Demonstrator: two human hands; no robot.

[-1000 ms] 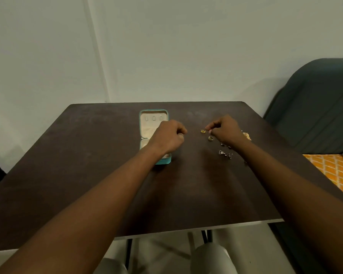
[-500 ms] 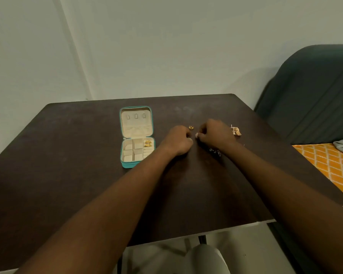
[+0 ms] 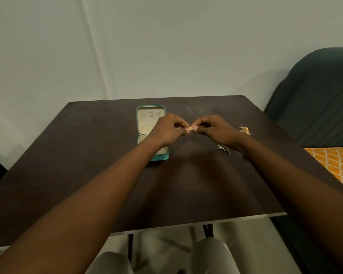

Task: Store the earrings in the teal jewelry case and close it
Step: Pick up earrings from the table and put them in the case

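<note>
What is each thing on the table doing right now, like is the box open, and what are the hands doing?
teal jewelry case: open, lid flat back on the table.
small gold earring: pinched between both hands, above the table.
left hand: fingers closed on the earring.
right hand: fingers closed on the earring.
gold earrings: lying loose on the table.
dark earrings: lying loose on the table.

No text, label, brand, number or sign can be read anywhere in this view. The open teal jewelry case (image 3: 152, 133) at about 11 o'clock from the middle of the table shows only plain beige lining and three small slots in its lid, with no writing. The small gold earring (image 3: 191, 129) between the fingertips is too small to show any mark.
</note>
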